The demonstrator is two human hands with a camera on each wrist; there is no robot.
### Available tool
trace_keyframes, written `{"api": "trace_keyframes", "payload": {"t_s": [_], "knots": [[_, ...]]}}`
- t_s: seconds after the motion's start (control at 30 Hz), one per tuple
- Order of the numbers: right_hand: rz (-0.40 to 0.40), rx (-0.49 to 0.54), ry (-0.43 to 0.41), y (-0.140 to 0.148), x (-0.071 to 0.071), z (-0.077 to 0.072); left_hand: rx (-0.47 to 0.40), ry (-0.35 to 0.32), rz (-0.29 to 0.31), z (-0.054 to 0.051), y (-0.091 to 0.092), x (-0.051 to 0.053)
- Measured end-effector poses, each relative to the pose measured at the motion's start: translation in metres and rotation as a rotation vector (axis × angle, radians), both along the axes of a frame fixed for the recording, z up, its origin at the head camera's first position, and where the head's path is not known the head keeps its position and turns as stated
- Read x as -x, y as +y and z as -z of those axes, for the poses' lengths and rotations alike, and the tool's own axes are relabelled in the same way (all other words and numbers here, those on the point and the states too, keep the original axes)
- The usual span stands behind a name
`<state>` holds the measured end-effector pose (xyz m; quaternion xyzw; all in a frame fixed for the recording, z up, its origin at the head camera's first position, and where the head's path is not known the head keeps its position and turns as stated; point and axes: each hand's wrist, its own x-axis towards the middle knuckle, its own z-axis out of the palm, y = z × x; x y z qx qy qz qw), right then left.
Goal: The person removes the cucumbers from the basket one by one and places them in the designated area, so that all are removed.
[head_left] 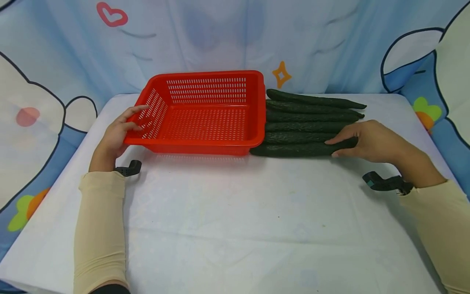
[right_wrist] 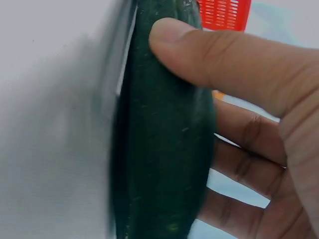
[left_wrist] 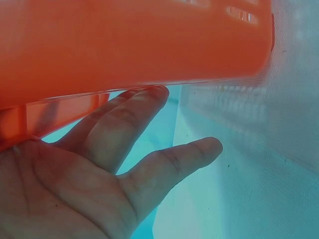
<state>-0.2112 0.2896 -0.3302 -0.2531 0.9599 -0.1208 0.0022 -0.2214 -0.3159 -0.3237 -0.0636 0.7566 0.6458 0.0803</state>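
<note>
A red plastic basket [head_left: 205, 122] with slotted walls stands on the white table. At its left end, my left hand [head_left: 117, 132] touches the rim with extended fingers. The left wrist view shows those fingers [left_wrist: 127, 117] largely straight along the red wall, with one digit apart from it. Several long dark green cucumbers lie side by side against the basket's right side. My right hand [head_left: 378, 143] grips the right end of the nearest cucumber [head_left: 293, 150]. In the right wrist view, the thumb lies on this cucumber [right_wrist: 164, 134] and the other fingers are partly hidden behind it.
Behind the table [head_left: 235, 212] hangs a light blue curtain [head_left: 227, 41] with cartoon prints. Further back in the row, another cucumber [head_left: 312, 99] lies slightly slanted. Each wrist carries a small black camera mount, the left one [head_left: 130, 168] near the basket's front corner.
</note>
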Motion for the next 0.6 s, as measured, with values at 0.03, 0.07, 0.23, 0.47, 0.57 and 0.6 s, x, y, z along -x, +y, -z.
{"api": "trace_keyframes", "payload": {"t_s": [0.03, 0.07, 0.23, 0.47, 0.57, 0.6], "knots": [[-0.012, -0.004, 0.004, -0.0003, 0.0001, 0.0007, 0.002, 0.000, 0.000, 0.0000, 0.0000, -0.0002], [-0.025, -0.006, 0.007, -0.0006, 0.0003, 0.0015, 0.002, -0.001, 0.002, 0.0001, -0.0002, -0.0003], [-0.083, -0.019, 0.033, -0.0023, 0.0003, 0.0033, 0.007, 0.001, 0.006, 0.0004, -0.0005, 0.0001], [-0.071, -0.034, 0.022, -0.0037, 0.0012, 0.0026, 0.000, -0.003, 0.004, 0.0002, -0.0008, 0.0002], [-0.069, -0.026, 0.018, -0.0035, 0.0014, 0.0036, -0.001, -0.004, 0.009, -0.0002, -0.0010, 0.0002], [-0.069, -0.024, 0.017, -0.0035, 0.0014, 0.0039, -0.001, -0.005, 0.011, -0.0005, -0.0011, 0.0002]]}}
